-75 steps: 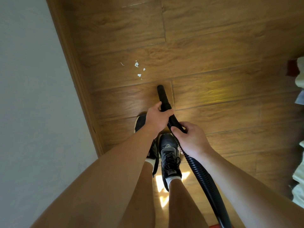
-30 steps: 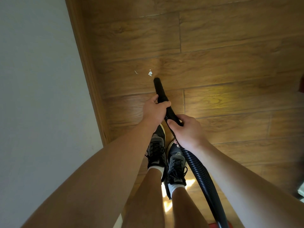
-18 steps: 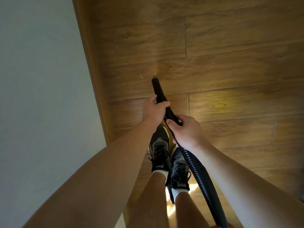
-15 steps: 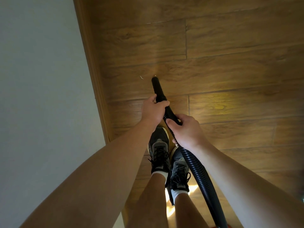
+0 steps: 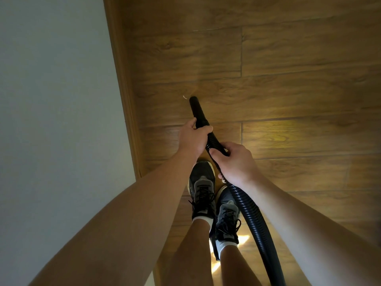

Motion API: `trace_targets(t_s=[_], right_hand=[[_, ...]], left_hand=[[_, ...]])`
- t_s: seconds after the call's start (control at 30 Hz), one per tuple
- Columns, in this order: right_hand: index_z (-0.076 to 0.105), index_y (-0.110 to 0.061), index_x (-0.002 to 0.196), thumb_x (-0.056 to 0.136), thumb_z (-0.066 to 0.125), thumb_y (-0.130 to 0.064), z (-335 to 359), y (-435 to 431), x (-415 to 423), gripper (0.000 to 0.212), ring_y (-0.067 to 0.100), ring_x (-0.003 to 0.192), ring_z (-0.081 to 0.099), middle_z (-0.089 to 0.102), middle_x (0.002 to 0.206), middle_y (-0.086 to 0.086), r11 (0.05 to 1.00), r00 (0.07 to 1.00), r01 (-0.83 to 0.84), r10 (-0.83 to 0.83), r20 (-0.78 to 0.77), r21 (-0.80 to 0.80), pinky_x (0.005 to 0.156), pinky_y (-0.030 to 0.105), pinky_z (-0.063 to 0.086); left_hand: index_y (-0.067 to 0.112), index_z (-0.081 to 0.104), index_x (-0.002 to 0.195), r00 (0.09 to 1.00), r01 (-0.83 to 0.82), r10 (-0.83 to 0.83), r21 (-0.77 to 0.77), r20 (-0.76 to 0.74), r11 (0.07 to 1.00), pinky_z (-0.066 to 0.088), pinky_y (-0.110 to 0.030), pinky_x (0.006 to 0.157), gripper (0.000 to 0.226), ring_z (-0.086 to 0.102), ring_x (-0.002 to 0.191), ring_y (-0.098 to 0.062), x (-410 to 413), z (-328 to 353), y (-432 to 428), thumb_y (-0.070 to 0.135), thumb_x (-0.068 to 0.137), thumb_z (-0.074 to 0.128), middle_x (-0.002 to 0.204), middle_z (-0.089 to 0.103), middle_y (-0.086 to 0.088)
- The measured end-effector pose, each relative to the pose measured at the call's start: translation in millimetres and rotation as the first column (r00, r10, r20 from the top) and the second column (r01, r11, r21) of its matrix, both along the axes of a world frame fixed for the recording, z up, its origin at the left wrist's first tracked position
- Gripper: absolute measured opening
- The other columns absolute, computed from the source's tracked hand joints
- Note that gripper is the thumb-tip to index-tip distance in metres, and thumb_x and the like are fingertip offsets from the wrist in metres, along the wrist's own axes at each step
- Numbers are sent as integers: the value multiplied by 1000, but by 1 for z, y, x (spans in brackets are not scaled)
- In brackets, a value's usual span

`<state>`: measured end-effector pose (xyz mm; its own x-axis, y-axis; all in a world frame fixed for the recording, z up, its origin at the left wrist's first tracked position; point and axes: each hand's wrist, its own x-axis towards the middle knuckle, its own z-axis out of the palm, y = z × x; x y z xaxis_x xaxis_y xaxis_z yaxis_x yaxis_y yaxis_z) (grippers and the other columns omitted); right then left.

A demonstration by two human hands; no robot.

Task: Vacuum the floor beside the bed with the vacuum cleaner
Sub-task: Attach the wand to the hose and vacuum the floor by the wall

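Note:
A black ribbed vacuum hose (image 5: 250,211) runs from the bottom right up to its open nozzle end (image 5: 193,100), which points down at the wooden floor (image 5: 288,100). My left hand (image 5: 192,139) grips the hose just behind the nozzle. My right hand (image 5: 234,162) grips it a little lower, fingers curled round the ribs. A single small white scrap (image 5: 184,97) lies on the floor just left of the nozzle tip. The vacuum's body and the bed are out of view.
A white wall (image 5: 55,100) with a wooden skirting board (image 5: 125,96) runs along the left, close to the nozzle. My two feet in dark sneakers (image 5: 203,186) stand below the hands. Bare wooden floor stretches to the right and ahead.
The nozzle has moved forward over the white scraps; several seen earlier are gone and only one small scrap is left. The view shifted, so the wall fills more of the left. Both hands kept their grip.

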<state>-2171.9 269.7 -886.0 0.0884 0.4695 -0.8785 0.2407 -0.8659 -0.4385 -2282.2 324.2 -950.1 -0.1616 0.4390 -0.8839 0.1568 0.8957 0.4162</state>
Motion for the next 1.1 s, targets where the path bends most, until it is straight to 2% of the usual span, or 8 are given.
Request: trace_targets(t_s=[0.17, 0.3, 0.43, 0.7, 0.8, 0.87, 0.93, 1.1], right_hand=[[69, -12, 104, 99, 59, -29, 0, 6, -11, 20, 20, 47, 60, 64, 66, 12, 999, 998, -54, 54, -14, 3, 42, 28, 46], [68, -13, 105, 99, 59, -30, -1, 11, -17, 20, 23, 49, 60, 62, 64, 9, 998, 998, -58, 58, -39, 4, 45, 31, 47], [68, -12, 107, 99, 59, -31, -2, 14, -21, 23, 24, 50, 61, 60, 63, 6, 998, 997, -64, 64, -40, 3, 47, 33, 47], [69, -16, 104, 98, 60, -32, -5, 4, -31, 20, 27, 52, 60, 59, 62, 5, 996, 994, -90, 91, -66, 11, 50, 37, 48], [69, -16, 101, 98, 59, -32, -5, -2, -34, 20, 27, 52, 60, 60, 63, 7, 990, 988, -136, 137, -74, 24, 50, 37, 48], [69, -15, 101, 99, 58, -32, -5, -6, -36, 20, 25, 51, 60, 60, 64, 7, 987, 983, -159, 161, -84, 31, 49, 37, 48], [69, -15, 103, 99, 58, -32, -6, -10, -38, 20, 23, 49, 61, 59, 62, 5, 986, 982, -160, 163, -95, 36, 48, 36, 49], [68, -21, 103, 98, 60, -33, -10, -29, -47, 16, 22, 47, 62, 60, 58, 3, 982, 976, -181, 185, -111, 46, 49, 35, 50]], left_hand=[[17, 51, 149, 999, -43, 43, -11, -24, 999, 58, -34, 93, 63, 68, 101, -17, -12, 0, 0, 16, 90, 72, 128, 66, -7], [16, 49, 150, 997, -77, 77, 7, -20, 997, 57, -26, 84, 64, 67, 97, -13, -19, 2, 4, 13, 91, 71, 130, 64, -7], [16, 50, 149, 996, -87, 87, 16, -17, 996, 57, -26, 84, 63, 67, 105, -19, -22, 3, 8, 12, 90, 72, 134, 63, -9], [19, 47, 152, 990, -128, 130, 29, -57, 991, 55, -29, 87, 67, 62, 92, -6, -33, 8, -5, 12, 90, 72, 125, 61, 2], [18, 49, 150, 989, -123, 125, 35, -74, 992, 51, -22, 79, 63, 61, 93, -4, -40, 8, -15, 14, 91, 72, 121, 62, 4], [18, 52, 148, 986, -142, 144, 38, -80, 989, 53, -25, 83, 62, 63, 95, -8, -43, 9, -21, 14, 90, 73, 119, 64, 3], [17, 56, 144, 984, -146, 150, 45, -98, 988, 56, -32, 89, 57, 66, 98, -14, -45, 12, -26, 13, 90, 73, 118, 67, 2], [29, 62, 115, 981, -150, 159, 86, -108, 985, 58, -36, 88, 34, 67, 95, -19, -53, 21, -43, 9, 90, 71, 98, 65, 9]])
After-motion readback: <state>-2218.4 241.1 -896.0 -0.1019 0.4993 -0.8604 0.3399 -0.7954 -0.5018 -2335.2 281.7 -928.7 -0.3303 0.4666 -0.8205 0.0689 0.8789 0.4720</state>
